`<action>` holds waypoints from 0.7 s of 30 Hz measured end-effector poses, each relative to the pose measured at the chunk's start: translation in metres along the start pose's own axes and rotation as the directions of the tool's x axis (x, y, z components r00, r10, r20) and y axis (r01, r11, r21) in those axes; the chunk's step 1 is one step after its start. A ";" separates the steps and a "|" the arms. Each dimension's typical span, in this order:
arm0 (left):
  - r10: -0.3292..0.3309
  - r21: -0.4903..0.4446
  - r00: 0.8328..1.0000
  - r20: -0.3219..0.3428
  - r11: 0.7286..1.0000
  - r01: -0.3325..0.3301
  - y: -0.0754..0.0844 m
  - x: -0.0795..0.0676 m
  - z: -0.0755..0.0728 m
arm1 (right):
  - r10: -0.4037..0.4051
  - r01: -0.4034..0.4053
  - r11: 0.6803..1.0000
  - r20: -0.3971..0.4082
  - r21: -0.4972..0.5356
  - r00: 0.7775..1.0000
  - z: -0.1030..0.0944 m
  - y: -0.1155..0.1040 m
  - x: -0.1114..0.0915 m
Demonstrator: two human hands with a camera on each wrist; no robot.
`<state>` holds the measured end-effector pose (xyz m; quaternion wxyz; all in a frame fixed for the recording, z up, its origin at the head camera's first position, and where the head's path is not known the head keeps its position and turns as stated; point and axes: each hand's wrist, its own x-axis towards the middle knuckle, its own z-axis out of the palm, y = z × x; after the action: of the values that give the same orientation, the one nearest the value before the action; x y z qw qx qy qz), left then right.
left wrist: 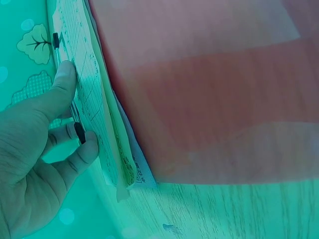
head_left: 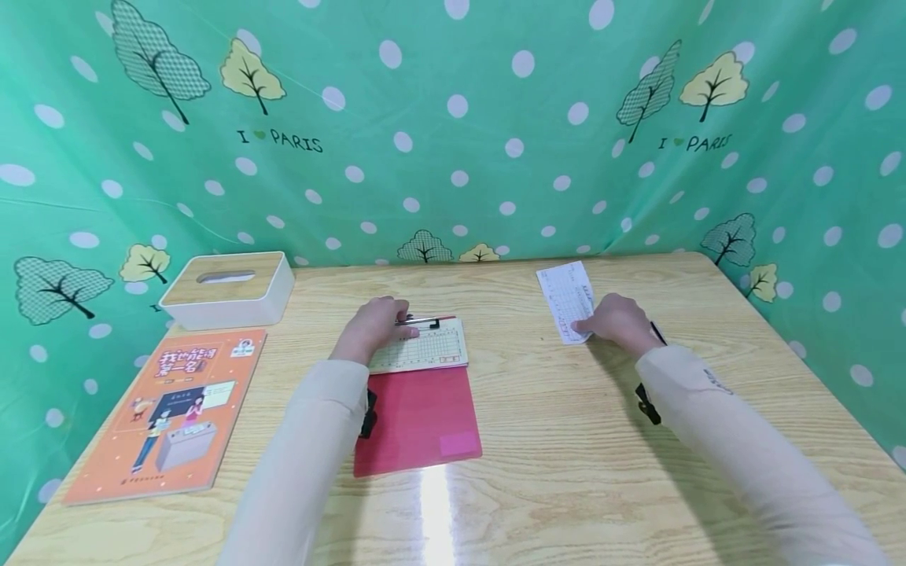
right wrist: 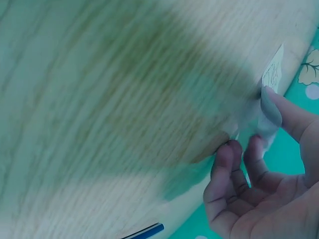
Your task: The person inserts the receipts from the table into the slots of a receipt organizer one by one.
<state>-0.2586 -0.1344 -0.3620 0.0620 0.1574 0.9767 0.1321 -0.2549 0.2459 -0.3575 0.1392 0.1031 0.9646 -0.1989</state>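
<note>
A red clipboard folder lies on the table, with a stack of printed form sheets under the metal clip at its top. My left hand grips the clip, thumb over the sheets' upper edge and fingers around the clip's black end, as the left wrist view shows. To the right, my right hand pinches the lower edge of a white printed slip. In the right wrist view that slip bends between thumb and fingers, close over the wood.
An orange book lies at the left of the table. Behind it stands a white tissue box with a wooden lid. A green polka-dot curtain borders the back. A blue stick-like object lies near my right hand.
</note>
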 end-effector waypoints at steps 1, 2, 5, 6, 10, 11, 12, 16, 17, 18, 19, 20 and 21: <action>0.001 0.000 1.000 0.001 1.000 -0.001 0.000 0.000 0.000 | 0.001 -0.001 1.000 -0.005 0.004 1.000 0.001 0.000 0.000; 0.002 0.000 1.000 0.001 1.000 -0.002 0.000 0.000 0.000 | 0.001 -0.001 1.000 -0.010 0.010 1.000 0.001 0.000 0.001; 0.002 -0.003 1.000 0.003 1.000 -0.002 -0.001 0.001 0.001 | -0.008 0.008 0.999 -0.018 0.037 1.000 0.003 0.002 0.001; -0.001 -0.003 1.000 0.004 1.000 0.001 -0.001 0.001 0.001 | -0.011 0.012 0.998 -0.017 0.060 1.000 0.003 0.004 0.001; -0.008 0.001 1.000 0.007 1.000 0.008 -0.001 0.002 0.001 | -0.042 0.041 0.989 0.001 0.143 0.999 0.003 0.012 0.000; -0.008 0.002 1.000 0.008 1.000 0.008 -0.001 0.002 0.001 | -0.048 0.046 0.986 0.006 0.161 0.999 0.003 0.014 0.000; -0.008 0.003 1.000 0.009 1.000 0.008 0.000 0.002 0.001 | -0.056 0.054 0.985 0.009 0.165 0.998 0.003 0.015 -0.001; -0.010 0.003 1.000 0.012 1.000 0.010 0.000 0.002 0.001 | -0.092 0.090 0.986 0.011 0.137 0.996 0.001 0.018 -0.003; -0.011 0.004 1.000 0.012 1.000 0.011 0.000 0.002 0.001 | -0.098 0.095 0.987 0.013 0.131 0.995 0.001 0.018 -0.004; -0.012 0.004 1.000 0.013 1.000 0.012 0.000 0.002 0.001 | -0.108 0.105 0.987 0.014 0.124 0.994 0.000 0.019 -0.004; -0.012 0.004 1.000 0.012 1.000 0.012 0.000 0.002 0.001 | -0.117 0.114 0.987 0.016 0.116 0.993 0.000 0.018 -0.005; -0.011 0.004 1.000 0.011 1.000 0.011 0.000 0.001 0.000 | -0.127 0.125 0.986 0.016 0.106 0.992 -0.001 0.018 -0.006; -0.011 0.005 1.000 0.009 1.000 0.011 0.001 0.001 0.000 | -0.137 0.135 0.986 0.014 0.096 0.990 -0.001 0.019 -0.006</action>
<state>-0.2593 -0.1335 -0.3619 0.0670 0.1526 0.9776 0.1288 -0.2444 0.2620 -0.3616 0.1302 0.0416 0.9574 -0.2543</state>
